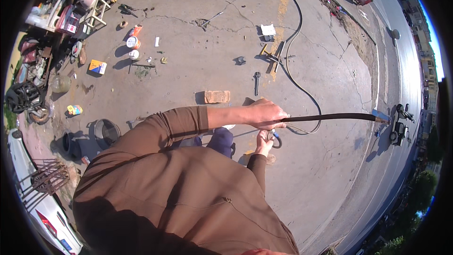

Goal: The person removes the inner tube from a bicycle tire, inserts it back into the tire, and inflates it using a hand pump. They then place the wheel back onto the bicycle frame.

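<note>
My left hand (pixel 267 114) is closed round the near end of a long, thin dark strip (pixel 332 117), which reaches out to the right and bends slightly. A brownish tip shows at its far end; whether it is rubber or metal I cannot tell. Just below it, my right hand (pixel 264 142) is closed on a small fitting with a blue part and a short black curved piece (pixel 278 141). Fingers hide most of that fitting. A long hose (pixel 301 87) loops across the ground toward both hands; where it ends is hidden.
On the concrete ahead lie a brick (pixel 217 97), a wrench (pixel 257 83) and a yellow-handled tool (pixel 271 55). Tubs, boxes and a clear jug (pixel 61 84) stand at left, with a round basin (pixel 107 133) nearer me. A motorcycle (pixel 401 125) stands by the road at right.
</note>
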{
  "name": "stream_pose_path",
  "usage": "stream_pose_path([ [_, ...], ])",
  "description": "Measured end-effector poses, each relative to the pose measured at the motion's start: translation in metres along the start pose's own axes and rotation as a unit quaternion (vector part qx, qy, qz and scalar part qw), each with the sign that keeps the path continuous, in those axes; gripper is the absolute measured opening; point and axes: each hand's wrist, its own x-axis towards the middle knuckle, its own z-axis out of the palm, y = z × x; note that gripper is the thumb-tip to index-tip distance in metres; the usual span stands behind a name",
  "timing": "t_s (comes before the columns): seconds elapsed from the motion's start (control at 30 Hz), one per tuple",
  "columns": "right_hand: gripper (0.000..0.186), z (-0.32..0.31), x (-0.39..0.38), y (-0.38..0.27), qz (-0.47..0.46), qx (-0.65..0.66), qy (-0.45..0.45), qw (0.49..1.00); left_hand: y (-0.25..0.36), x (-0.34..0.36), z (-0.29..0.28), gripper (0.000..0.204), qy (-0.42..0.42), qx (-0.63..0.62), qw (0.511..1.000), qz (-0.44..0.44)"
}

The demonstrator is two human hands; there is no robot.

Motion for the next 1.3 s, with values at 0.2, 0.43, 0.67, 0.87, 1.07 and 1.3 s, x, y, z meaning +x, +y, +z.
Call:
stream_pose_path([
  [0.2, 0.019, 0.074, 0.165, -0.083, 0.200, 0.188, -0.052, 0.960, -0.060, -0.011, -0.125, 0.030, 0.138, -0.168, 0.967, -0.135],
  [0.43, 0.036, 0.223, 0.219, -0.038, -0.068, 0.112, 0.249, 0.960, -0.120, -0.126, -0.229, 0.019, 0.358, -0.298, 0.864, -0.193],
  [0.67, 0.036, 0.362, 0.302, -0.048, -0.048, 0.073, 0.272, 0.958, -0.136, -0.216, -0.289, 0.027, 0.514, -0.266, 0.742, -0.337],
  [0.87, 0.039, 0.700, 0.243, 0.010, -0.142, -0.126, -0.102, 0.977, -0.278, -0.240, -0.321, 0.017, 0.507, -0.340, 0.706, -0.359],
  [1.07, 0.041, 0.964, -0.039, 0.232, -0.239, -0.282, -0.594, 0.715, -0.481, -0.226, -0.414, 0.016, 0.584, -0.447, 0.641, -0.221],
  [1.3, 0.029, 1.037, -0.121, 0.536, -0.273, -0.337, -0.595, 0.677, -0.573, -0.318, -0.546, 0.029, 0.682, -0.469, 0.534, -0.170],
])
